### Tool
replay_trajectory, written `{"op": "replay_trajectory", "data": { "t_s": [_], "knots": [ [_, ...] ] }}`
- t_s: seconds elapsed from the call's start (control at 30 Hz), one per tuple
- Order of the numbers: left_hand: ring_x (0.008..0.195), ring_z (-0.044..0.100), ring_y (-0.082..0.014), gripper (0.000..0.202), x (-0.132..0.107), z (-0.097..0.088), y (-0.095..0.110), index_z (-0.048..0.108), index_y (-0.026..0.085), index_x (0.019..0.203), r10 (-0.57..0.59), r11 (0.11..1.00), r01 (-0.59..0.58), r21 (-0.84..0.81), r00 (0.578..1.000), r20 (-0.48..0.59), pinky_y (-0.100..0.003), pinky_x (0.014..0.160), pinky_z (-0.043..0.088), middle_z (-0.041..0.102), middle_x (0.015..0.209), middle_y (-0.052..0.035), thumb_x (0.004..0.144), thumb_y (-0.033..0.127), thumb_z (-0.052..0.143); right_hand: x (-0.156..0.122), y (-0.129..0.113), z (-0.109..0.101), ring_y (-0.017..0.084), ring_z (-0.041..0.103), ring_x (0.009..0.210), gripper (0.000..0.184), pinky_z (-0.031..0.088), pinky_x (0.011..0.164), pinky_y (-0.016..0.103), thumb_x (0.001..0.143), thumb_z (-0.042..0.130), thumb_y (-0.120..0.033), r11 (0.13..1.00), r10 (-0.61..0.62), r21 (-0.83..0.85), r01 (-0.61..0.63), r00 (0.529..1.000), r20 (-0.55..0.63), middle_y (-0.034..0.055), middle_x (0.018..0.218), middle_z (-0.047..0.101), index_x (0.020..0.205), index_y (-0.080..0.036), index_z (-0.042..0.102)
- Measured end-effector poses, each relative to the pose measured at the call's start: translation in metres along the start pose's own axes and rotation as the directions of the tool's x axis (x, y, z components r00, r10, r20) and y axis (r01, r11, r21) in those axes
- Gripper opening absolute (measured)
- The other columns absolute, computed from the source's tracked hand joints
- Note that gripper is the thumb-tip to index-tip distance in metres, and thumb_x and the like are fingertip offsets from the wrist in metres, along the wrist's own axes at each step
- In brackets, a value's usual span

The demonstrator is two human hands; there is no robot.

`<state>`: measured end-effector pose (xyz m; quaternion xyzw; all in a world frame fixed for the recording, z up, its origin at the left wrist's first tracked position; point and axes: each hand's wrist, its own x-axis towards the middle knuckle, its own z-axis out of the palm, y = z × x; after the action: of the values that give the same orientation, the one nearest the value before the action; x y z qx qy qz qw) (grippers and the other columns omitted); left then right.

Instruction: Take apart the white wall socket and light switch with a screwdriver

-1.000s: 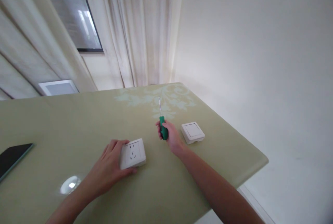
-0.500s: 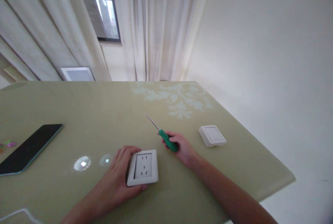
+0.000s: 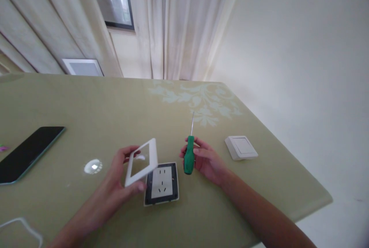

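Observation:
My left hand (image 3: 117, 179) grips a white cover frame (image 3: 142, 161), lifted and tilted above the table. Just right of it lies the bare wall socket (image 3: 162, 183), white face on a dark backing, flat on the olive table (image 3: 86, 109). My right hand (image 3: 206, 159) is closed round the green handle of a screwdriver (image 3: 189, 152); its thin metal shaft points up and away from me. The screwdriver stands just right of the socket, not touching it.
A white wall switch (image 3: 241, 147) lies to the right near the table's edge. A dark phone (image 3: 27, 154) lies at the far left. Part of another white frame (image 3: 20, 227) shows at the bottom left. Curtains and a wall stand behind the table.
The white cover frame has come off the socket and is now lifted in my left hand. My right hand has turned the screwdriver upright beside the socket.

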<state>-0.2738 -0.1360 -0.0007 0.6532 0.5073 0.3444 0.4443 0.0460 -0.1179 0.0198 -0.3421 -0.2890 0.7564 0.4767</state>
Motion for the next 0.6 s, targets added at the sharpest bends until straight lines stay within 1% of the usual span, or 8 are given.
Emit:
{"op": "replay_trajectory", "data": {
  "t_s": [0.07, 0.17, 0.27, 0.33, 0.4, 0.47, 0.53, 0.6],
  "knots": [
    [0.138, 0.06, -0.0423, 0.069, 0.006, -0.009, 0.0, 0.042, 0.029, 0.154, -0.014, 0.991, 0.026, 0.128, 0.996, -0.093, -0.058, 0.107, 0.058, 0.059, 0.15, -0.0141, 0.098, 0.064, 0.062, -0.001, -0.001, 0.0, 0.024, 0.077, 0.101, 0.041, 0.06, 0.085, 0.034, 0.081, 0.087, -0.028, 1.0, -0.011, -0.014, 0.011, 1.0, 0.0, 0.0068, 0.107, 0.08, 0.118, -0.024, 0.071],
    [0.131, 0.061, -0.0442, 0.07, 0.015, -0.019, -0.002, 0.048, 0.024, 0.147, 0.019, 0.924, 0.068, 0.377, 0.975, -0.223, -0.064, 0.107, 0.055, 0.061, 0.14, -0.0155, 0.095, 0.068, 0.061, -0.002, -0.001, 0.0, 0.023, 0.076, 0.099, 0.042, 0.058, 0.081, 0.032, 0.08, 0.088, -0.03, 0.999, -0.015, -0.032, 0.015, 1.0, 0.003, 0.0068, 0.105, 0.08, 0.118, -0.024, 0.071],
    [0.135, 0.055, -0.0486, 0.074, 0.021, -0.027, -0.005, 0.051, 0.02, 0.146, 0.09, 0.809, 0.073, 0.583, 0.965, -0.246, -0.071, 0.115, 0.045, 0.06, 0.14, -0.0174, 0.092, 0.07, 0.061, -0.003, -0.001, -0.002, 0.021, 0.074, 0.095, 0.04, 0.056, 0.078, 0.03, 0.081, 0.087, -0.031, 0.999, -0.023, -0.044, 0.022, 1.0, -0.009, 0.0063, 0.103, 0.079, 0.118, -0.024, 0.073],
    [0.137, 0.053, -0.0493, 0.076, 0.023, -0.032, -0.009, 0.047, 0.02, 0.153, 0.061, 0.767, 0.09, 0.636, 0.975, -0.212, -0.073, 0.115, 0.043, 0.057, 0.147, -0.0176, 0.096, 0.069, 0.056, -0.003, -0.001, -0.002, 0.02, 0.074, 0.093, 0.039, 0.056, 0.079, 0.03, 0.081, 0.086, -0.031, 0.998, -0.028, -0.049, 0.027, 0.999, -0.024, 0.0062, 0.102, 0.079, 0.118, -0.024, 0.075],
    [0.138, 0.052, -0.0502, 0.078, 0.024, -0.039, -0.014, 0.043, 0.022, 0.158, -0.005, 0.741, 0.117, 0.661, 0.986, -0.169, -0.075, 0.111, 0.045, 0.055, 0.154, -0.0174, 0.097, 0.07, 0.054, -0.003, -0.001, -0.003, 0.02, 0.073, 0.092, 0.038, 0.056, 0.081, 0.03, 0.082, 0.085, -0.032, 0.998, -0.03, -0.055, 0.028, 0.999, -0.034, 0.0066, 0.102, 0.079, 0.118, -0.023, 0.078],
    [0.142, 0.049, -0.0523, 0.079, 0.025, -0.044, -0.019, 0.043, 0.024, 0.161, -0.046, 0.72, 0.131, 0.682, 0.989, -0.141, -0.078, 0.109, 0.044, 0.051, 0.161, -0.0173, 0.097, 0.07, 0.053, -0.002, -0.001, -0.003, 0.02, 0.072, 0.091, 0.037, 0.056, 0.079, 0.031, 0.083, 0.084, -0.033, 0.997, -0.036, -0.066, 0.033, 0.999, -0.041, 0.0076, 0.104, 0.079, 0.118, -0.023, 0.08],
    [0.148, 0.044, -0.0536, 0.079, 0.026, -0.046, -0.021, 0.048, 0.026, 0.16, -0.01, 0.719, 0.113, 0.685, 0.988, -0.151, -0.08, 0.111, 0.041, 0.046, 0.167, -0.0172, 0.095, 0.071, 0.055, -0.002, 0.0, -0.002, 0.02, 0.071, 0.09, 0.037, 0.057, 0.076, 0.031, 0.081, 0.086, -0.034, 0.995, -0.058, -0.079, 0.053, 0.996, -0.064, 0.008, 0.107, 0.079, 0.117, -0.024, 0.082],
    [0.151, 0.042, -0.0507, 0.073, 0.025, -0.042, -0.017, 0.054, 0.027, 0.155, 0.109, 0.757, 0.032, 0.653, 0.979, -0.174, -0.076, 0.117, 0.038, 0.043, 0.17, -0.0158, 0.095, 0.068, 0.058, -0.001, 0.0, -0.003, 0.02, 0.071, 0.089, 0.036, 0.057, 0.072, 0.032, 0.08, 0.088, -0.035, 0.986, -0.121, -0.125, 0.109, 0.988, -0.097, 0.0072, 0.106, 0.079, 0.114, -0.025, 0.084]
  ]
}}
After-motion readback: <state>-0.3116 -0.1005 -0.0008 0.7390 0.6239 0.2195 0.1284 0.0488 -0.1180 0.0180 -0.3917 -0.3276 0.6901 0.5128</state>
